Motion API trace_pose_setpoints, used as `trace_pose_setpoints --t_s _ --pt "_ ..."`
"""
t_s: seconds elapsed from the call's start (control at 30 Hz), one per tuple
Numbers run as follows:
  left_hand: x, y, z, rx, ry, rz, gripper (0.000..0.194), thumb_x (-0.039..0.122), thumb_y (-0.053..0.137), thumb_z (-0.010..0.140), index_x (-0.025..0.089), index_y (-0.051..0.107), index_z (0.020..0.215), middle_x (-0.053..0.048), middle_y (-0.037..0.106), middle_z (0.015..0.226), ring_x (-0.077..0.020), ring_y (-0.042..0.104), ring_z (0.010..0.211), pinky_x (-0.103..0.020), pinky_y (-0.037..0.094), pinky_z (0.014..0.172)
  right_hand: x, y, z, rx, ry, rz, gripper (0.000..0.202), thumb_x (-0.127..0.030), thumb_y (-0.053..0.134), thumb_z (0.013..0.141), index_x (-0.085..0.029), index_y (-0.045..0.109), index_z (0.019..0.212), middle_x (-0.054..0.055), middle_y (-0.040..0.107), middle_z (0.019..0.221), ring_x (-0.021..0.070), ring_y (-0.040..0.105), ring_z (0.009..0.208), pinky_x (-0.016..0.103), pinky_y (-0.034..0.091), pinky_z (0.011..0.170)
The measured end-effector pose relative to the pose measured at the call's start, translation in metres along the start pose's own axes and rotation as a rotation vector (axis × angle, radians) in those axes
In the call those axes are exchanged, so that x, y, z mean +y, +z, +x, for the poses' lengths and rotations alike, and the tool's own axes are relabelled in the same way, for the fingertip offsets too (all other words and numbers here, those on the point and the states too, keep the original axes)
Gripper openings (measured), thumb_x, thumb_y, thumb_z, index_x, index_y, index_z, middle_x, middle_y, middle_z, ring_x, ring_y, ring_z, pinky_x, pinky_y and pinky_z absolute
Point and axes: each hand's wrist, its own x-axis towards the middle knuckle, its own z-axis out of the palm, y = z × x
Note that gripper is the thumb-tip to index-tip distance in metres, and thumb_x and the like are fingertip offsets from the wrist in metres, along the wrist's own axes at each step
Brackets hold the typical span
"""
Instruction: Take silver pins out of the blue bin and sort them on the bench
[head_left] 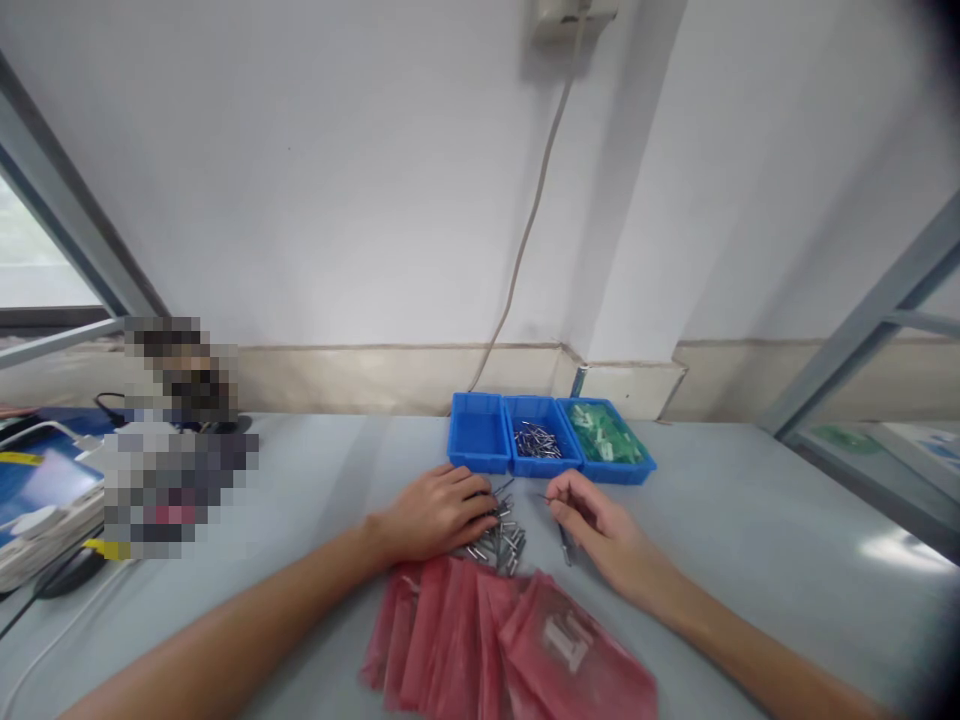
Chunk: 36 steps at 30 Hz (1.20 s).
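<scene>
My left hand [442, 510] rests palm down with fingers loosely stretched over the left side of a loose pile of small metal rivets [507, 540] on the table. Its fingertips touch the pile, and the palm hides what lies beneath. To the right of the pile, my right hand [596, 525] is closed in a pinch, with the thin stem of a rivet poking out left from the fingertips. Another rivet [565, 548] shows just below that hand; whether it is held or lying on the table I cannot tell. Red plastic bags [457, 640] lie fanned out in front of the pile.
Behind my hands stand three joined blue bins: a bare left bin [480, 430], a middle bin [537, 466] holding rivets, and a right bin [646, 470] holding green bags with white pieces. White parts [568, 640] show inside the rightmost red bag. A power strip [45, 540] and cables lie far left.
</scene>
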Motion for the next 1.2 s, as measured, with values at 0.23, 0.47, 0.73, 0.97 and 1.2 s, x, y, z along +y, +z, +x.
trace_pose_setpoints --t_s 0.23,0.47,0.73,0.97,1.2 --pt "-0.0006 0.0009 -0.0006 0.004 -0.002 -0.001 0.03 0.037 0.047 0.113 0.018 0.07 0.119 -0.007 0.072 0.11 -0.02 0.067 0.095 -0.034 0.053 0.086 0.0023 -0.0009 0.0007 -0.008 0.001 -0.003 0.026 -0.049 0.049 0.109 -0.026 0.056 0.1 -0.005 0.044 0.078 0.0167 0.043 0.07 0.029 0.037 0.066" --pt "-0.0005 0.0006 -0.0001 0.002 -0.002 -0.006 0.03 0.037 0.047 0.113 0.018 0.07 0.12 -0.007 0.071 0.11 -0.0196 0.066 0.095 -0.034 0.053 0.086 -0.0013 0.0 0.0005 -0.003 0.007 0.001 0.027 -0.051 0.048 0.108 -0.026 0.056 0.099 -0.005 0.044 0.077 0.0172 0.042 0.07 0.029 0.037 0.066" --pt "-0.0005 0.0008 -0.0003 -0.003 -0.003 -0.004 0.03 0.037 0.047 0.113 0.018 0.069 0.119 -0.007 0.071 0.11 -0.0194 0.066 0.094 -0.034 0.053 0.087 -0.0014 0.0001 -0.0004 0.004 0.005 -0.013 0.027 -0.051 0.049 0.108 -0.026 0.056 0.099 -0.005 0.044 0.077 0.0175 0.044 0.07 0.029 0.038 0.065" --pt "-0.0001 0.0005 -0.0005 -0.007 -0.006 -0.003 0.029 0.036 0.047 0.113 0.018 0.069 0.119 -0.007 0.072 0.111 -0.0199 0.067 0.095 -0.034 0.052 0.087 -0.0021 0.0 -0.0006 0.005 0.007 -0.009 0.028 -0.052 0.05 0.107 -0.026 0.056 0.098 -0.005 0.044 0.076 0.0167 0.043 0.068 0.028 0.038 0.064" --pt "-0.0006 0.0013 -0.0008 0.001 0.0 0.001 0.03 0.037 0.047 0.113 0.018 0.07 0.119 -0.007 0.072 0.11 -0.02 0.067 0.095 -0.035 0.053 0.087 -0.0002 0.0001 0.0006 0.016 -0.011 -0.012 0.027 -0.049 0.05 0.108 -0.025 0.057 0.097 -0.004 0.046 0.077 0.0169 0.046 0.07 0.029 0.04 0.065"
